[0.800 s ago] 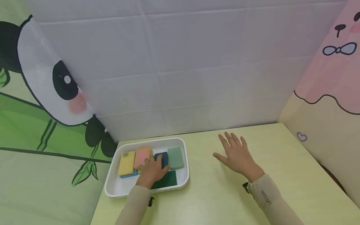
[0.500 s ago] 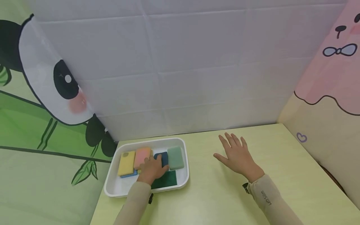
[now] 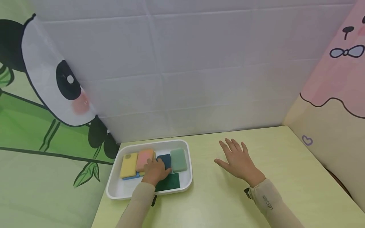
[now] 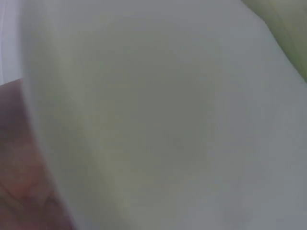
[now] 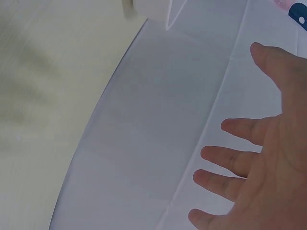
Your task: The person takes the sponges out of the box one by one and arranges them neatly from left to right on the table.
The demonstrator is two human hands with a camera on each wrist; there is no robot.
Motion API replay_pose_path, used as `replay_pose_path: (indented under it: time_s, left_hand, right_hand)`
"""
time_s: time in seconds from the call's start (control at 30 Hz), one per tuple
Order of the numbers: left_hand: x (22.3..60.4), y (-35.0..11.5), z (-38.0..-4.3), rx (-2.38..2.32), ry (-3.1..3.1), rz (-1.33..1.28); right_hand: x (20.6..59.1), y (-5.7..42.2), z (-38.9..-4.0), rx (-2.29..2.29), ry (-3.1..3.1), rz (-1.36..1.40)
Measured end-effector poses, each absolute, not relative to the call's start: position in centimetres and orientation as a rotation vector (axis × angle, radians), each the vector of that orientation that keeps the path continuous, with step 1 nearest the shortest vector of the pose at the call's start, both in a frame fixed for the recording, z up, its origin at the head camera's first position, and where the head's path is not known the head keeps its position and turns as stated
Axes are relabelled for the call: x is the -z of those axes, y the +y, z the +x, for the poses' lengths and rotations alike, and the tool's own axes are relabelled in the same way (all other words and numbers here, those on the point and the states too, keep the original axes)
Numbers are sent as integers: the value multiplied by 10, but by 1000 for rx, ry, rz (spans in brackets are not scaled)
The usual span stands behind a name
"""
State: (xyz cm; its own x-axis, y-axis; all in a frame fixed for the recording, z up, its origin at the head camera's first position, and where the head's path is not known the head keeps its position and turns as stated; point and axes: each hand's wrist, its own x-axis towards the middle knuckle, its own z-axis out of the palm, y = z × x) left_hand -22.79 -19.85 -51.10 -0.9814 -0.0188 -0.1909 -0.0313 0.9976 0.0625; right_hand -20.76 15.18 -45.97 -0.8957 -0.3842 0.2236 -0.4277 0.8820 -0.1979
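A white tray (image 3: 115, 192) holds several sponges: a yellow one (image 3: 128, 167), a pink-orange one (image 3: 144, 158), a dark blue one (image 3: 165, 161) and a light green one (image 3: 178, 160). A flat dark green scouring pad (image 3: 171, 182) lies at its near right. My left hand (image 3: 155, 173) reaches in over the near side, fingertips at the pink-orange and dark blue sponges, thumb out to the right. Whatever is under the palm is hidden. Pale tray wall (image 4: 158, 115) fills most of the left wrist view. My right hand (image 3: 238, 162) hovers over the table, fingers spread, holding nothing.
The pale yellow table (image 3: 211, 202) meets a white hanging sheet (image 3: 205, 95) at the back. Printed sheets rise on both sides, a panda (image 3: 37, 85) at left and a pink figure (image 3: 336, 76) at right. Blue edges (image 3: 131, 177) show under the yellow sponge.
My left index finger draws back a little from the dark blue sponge, showing more of it. My right hand shifts slightly left and down in the view. The sponges stay where they were.
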Motion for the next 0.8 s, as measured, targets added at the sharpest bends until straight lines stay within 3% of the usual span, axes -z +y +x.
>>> replay_pose_path:
  time_s: [0.8]
  left_hand:
    - [512, -202, -234, -248, 3018, -71]
  right_hand:
    - [464, 146, -205, -377, -2881, 644]
